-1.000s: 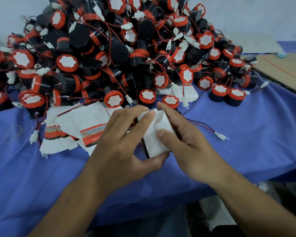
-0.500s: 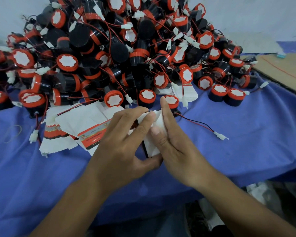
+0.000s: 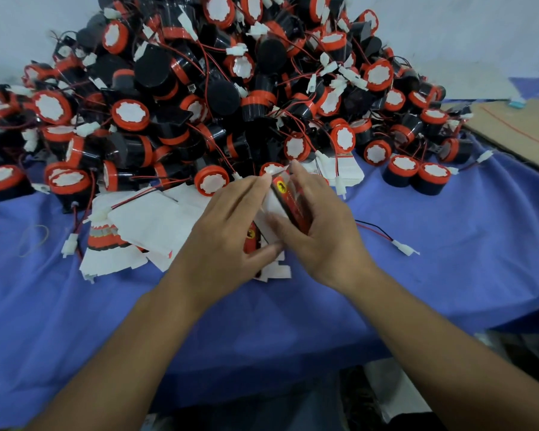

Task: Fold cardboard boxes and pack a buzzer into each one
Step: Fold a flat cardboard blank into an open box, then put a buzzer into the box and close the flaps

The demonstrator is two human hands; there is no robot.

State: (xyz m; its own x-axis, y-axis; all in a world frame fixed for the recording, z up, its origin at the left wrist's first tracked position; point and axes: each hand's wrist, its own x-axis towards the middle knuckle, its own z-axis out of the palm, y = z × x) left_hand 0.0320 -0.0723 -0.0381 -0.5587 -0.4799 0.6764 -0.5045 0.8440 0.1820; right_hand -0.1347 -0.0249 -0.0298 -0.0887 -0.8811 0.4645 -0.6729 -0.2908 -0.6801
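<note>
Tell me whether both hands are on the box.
Yes, the left hand and the right hand both grip the red box between them.

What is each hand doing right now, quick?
Left hand: pinches the red and white box between thumb and fingers.
Right hand: grips the same box, fingers curled round it.

Both bare forearms reach in from the lower edge and converge toward the middle. The left hand [image 3: 227, 225] lies palm down, its fingers stretched forward along the left side of a small red-and-white printed cardboard box [image 3: 290, 203], with its thumb hooked in against the box's near end. The right hand [image 3: 324, 231] wraps the box's right side, fingers curled over the far edge and thumb laid across the white face. The two thumbs lie close together, slightly blurred.
</note>
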